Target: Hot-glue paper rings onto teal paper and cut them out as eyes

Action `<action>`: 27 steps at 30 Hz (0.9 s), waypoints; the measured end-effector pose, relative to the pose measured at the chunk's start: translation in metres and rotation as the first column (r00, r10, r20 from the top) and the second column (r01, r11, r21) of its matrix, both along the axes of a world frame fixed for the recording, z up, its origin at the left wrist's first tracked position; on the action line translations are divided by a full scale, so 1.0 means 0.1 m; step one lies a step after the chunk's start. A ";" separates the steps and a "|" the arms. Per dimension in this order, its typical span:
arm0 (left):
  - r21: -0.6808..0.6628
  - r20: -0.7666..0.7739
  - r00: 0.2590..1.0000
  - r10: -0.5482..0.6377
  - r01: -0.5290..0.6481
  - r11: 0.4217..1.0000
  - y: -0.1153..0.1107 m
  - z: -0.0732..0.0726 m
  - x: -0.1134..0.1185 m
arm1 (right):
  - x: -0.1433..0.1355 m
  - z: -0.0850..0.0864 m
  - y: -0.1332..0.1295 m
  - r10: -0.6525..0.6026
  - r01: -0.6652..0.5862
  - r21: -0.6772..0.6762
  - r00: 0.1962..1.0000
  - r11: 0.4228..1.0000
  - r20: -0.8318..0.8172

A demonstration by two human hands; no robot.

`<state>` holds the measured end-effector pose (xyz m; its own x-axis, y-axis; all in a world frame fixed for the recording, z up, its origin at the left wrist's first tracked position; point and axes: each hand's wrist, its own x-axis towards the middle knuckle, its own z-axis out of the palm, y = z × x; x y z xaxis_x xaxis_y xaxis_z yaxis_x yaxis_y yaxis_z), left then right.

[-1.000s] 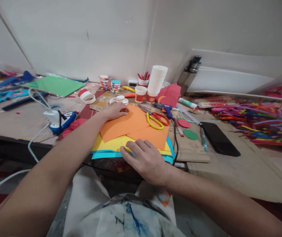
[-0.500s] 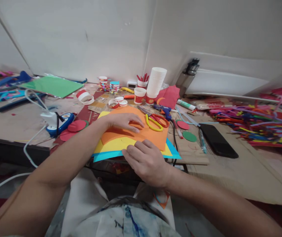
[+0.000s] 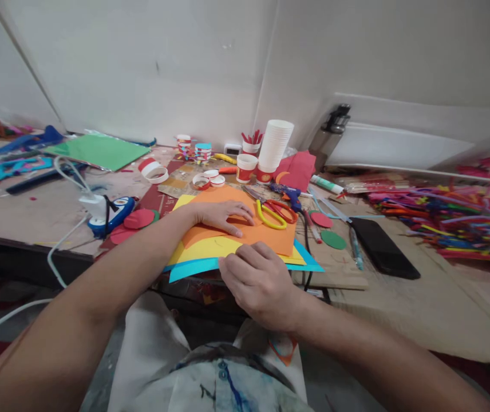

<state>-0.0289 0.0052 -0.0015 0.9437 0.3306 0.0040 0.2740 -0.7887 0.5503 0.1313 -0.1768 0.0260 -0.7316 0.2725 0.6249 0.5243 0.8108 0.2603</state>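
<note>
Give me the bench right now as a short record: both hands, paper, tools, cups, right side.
Left hand: over orange paper, fingers spread
Right hand: fingers curled at the papers' near edge; grip hidden
Paper: orange over yellow sheet over blue sheet
Tools: scissors on orange paper; glue gun beyond
Cups: tall white stack at back
Right side: black phone

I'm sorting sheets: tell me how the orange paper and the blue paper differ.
The orange paper lies on top; the blue paper lies beneath the yellow paper.
The orange paper shows broadly; the blue paper shows mainly along the front edge.
The left hand rests on the orange paper; the right hand is curled at the blue paper's front edge.
Both lie in one stack.
</note>
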 end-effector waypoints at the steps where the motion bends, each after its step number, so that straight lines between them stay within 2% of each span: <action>1: -0.003 -0.004 1.000 -0.003 0.003 1.000 0.00 0.00 0.00 | 0.00 0.00 0.00 0.007 -0.007 -0.001 1.000 1.000 -0.004; 11: -0.015 0.012 1.000 -0.017 0.017 1.000 0.01 -0.01 0.00 | -0.04 0.07 -0.18 0.061 -0.063 -0.032 0.996 0.997 -0.068; 20: 0.000 0.029 0.999 -0.039 0.039 0.999 0.00 -0.01 0.01 | -0.09 0.28 -0.50 0.080 -0.094 -0.125 0.991 0.988 -0.108; 27: 0.011 0.002 1.000 -0.030 0.030 1.000 -0.01 0.00 0.00 | -0.18 0.42 -0.73 -0.058 0.049 -0.040 0.964 0.998 -0.259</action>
